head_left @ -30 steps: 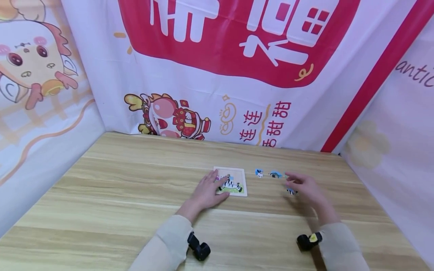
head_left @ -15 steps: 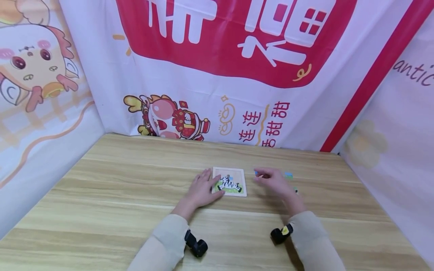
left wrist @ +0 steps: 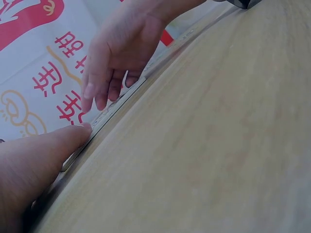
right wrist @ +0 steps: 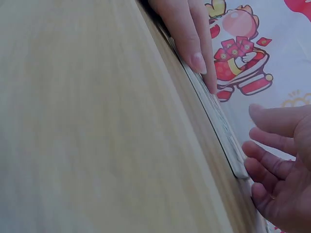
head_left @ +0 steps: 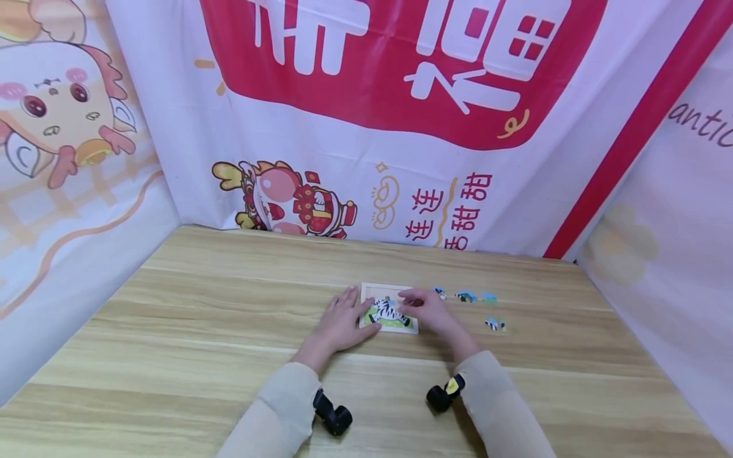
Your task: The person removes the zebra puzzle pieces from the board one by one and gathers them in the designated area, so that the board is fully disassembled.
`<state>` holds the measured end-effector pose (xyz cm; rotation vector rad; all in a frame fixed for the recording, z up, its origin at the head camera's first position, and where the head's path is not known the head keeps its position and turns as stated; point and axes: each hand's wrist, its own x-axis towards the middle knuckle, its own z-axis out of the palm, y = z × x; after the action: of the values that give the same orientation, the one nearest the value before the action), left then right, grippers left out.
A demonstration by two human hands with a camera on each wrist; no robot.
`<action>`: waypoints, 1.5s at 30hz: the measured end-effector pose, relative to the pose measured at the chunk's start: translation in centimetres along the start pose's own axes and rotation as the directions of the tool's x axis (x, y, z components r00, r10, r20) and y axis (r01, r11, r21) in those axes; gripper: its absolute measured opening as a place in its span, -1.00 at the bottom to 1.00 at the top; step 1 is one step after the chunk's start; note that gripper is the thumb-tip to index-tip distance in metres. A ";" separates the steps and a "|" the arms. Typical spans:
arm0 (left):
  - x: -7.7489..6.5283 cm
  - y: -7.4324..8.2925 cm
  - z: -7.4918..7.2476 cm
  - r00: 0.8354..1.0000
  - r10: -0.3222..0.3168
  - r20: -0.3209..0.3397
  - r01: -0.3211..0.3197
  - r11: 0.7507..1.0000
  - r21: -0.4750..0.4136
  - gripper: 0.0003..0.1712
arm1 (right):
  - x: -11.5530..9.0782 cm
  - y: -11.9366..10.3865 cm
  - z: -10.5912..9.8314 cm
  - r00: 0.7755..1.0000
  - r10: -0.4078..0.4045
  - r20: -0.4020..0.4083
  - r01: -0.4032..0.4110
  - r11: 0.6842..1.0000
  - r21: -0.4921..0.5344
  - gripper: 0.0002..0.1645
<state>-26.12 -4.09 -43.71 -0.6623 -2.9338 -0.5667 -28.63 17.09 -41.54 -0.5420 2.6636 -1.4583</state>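
A small square puzzle board (head_left: 375, 290) with a pale rim lies on the table, a striped zebra picture (head_left: 387, 310) in its lower part. My left hand (head_left: 338, 323) rests at the board's left side, fingers spread, thumb by its lower edge. Over the right part of the board hovers my right hand (head_left: 433, 312), fingertips above the zebra. In the right wrist view the right hand's fingers (right wrist: 272, 160) are loosely bent beside the board's edge (right wrist: 226, 141), and no piece shows between them.
Several loose puzzle pieces lie right of the board, among them a blue and black one (head_left: 466, 296), a green-blue one (head_left: 489, 298) and a striped one (head_left: 494, 324). A printed cloth (head_left: 366, 140) hangs behind the wooden table (head_left: 240, 299).
My right hand has moved left from the loose pieces, past them, to over the board. The pieces it covered show again. My left hand has stayed at the board, shifting slightly left.
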 end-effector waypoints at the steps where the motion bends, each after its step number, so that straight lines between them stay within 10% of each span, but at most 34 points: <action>1: 0.0 0.0 0.1 1.000 0.000 -0.001 0.000 1.000 0.000 -0.24 | 0.0 0.0 0.2 1.000 -0.013 0.002 0.013 1.000 -0.018 -0.60; 12: 0.0 0.0 0.1 1.000 0.014 -0.014 -0.014 1.000 0.002 -0.25 | 0.5 0.0 1.9 0.998 0.042 -0.053 -0.052 0.977 -0.209 -0.61; 45: 0.0 0.1 -0.1 1.000 0.000 0.002 0.000 1.000 -0.017 -0.26 | 0.7 -0.6 2.3 0.988 0.132 -0.083 -0.141 0.984 -0.106 -0.65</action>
<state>-26.07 -4.06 -43.58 -0.6652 -2.9337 -0.5922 -28.59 14.70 -42.29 -0.3086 2.7908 -1.3248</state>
